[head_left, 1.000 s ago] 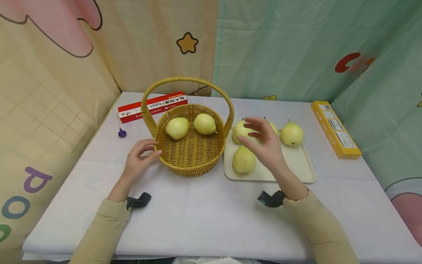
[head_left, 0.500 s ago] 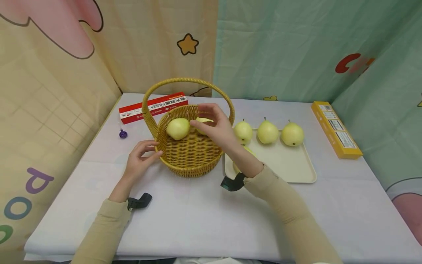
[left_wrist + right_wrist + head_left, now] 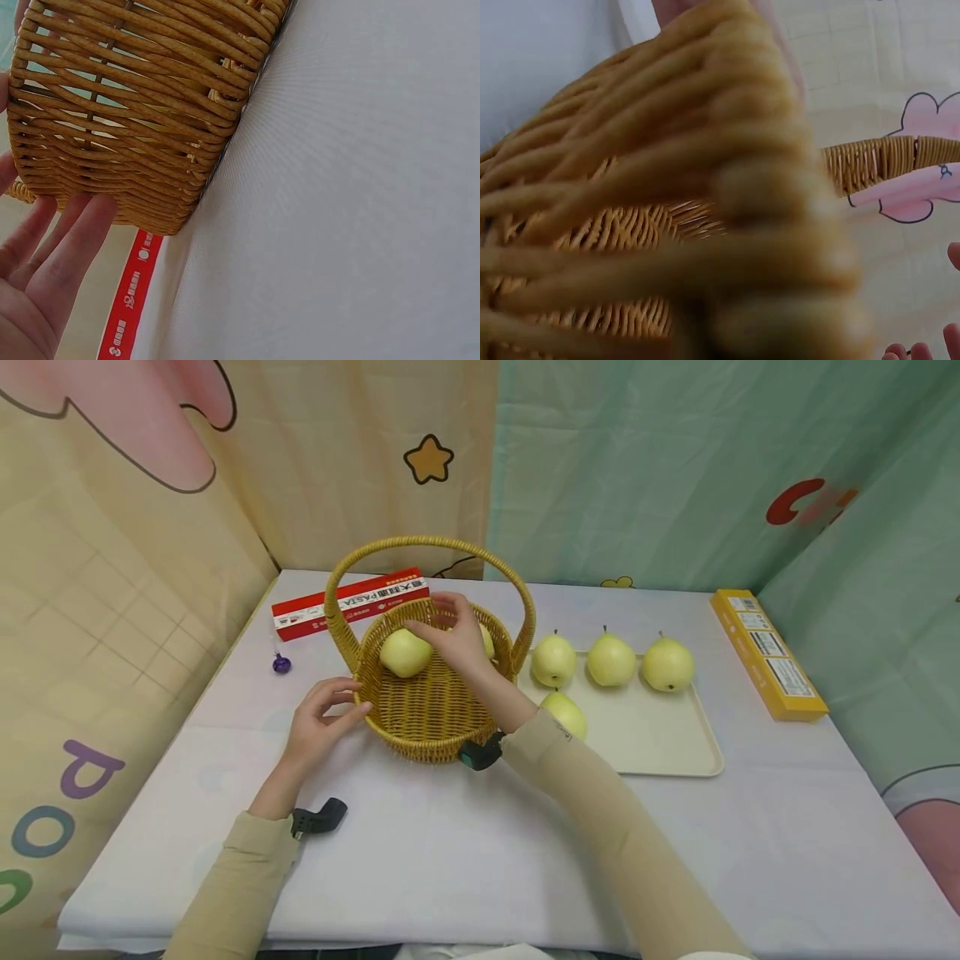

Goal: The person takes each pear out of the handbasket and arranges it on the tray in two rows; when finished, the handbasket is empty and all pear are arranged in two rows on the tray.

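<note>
In the head view a wicker basket (image 3: 431, 714) with a tall arched handle stands on the white-covered table. Two pale green-yellow pears lie inside: the left pear (image 3: 406, 653) shows well, and the right pear (image 3: 487, 642) is partly hidden behind my right hand. My left hand (image 3: 315, 722) touches the basket's left rim; in the left wrist view its straight fingers (image 3: 86, 225) rest against the woven outer side. Above the basket is my right hand (image 3: 461, 639), thumb and fingers spread apart with nothing visible between them. Its fingertips (image 3: 952, 341) show at the right edge of the right wrist view.
A cream tray (image 3: 660, 735) right of the basket bears several pears, one partly covered by my right sleeve. Behind the basket lies a red pasta box (image 3: 300, 614), near a small purple object (image 3: 281, 663). A yellow box (image 3: 768, 656) lies at the far right.
My right hand has moved left from over the tray, without a pear, to above the basket, near the left pear. The left hand has stayed at the rim. The pears have not moved.
</note>
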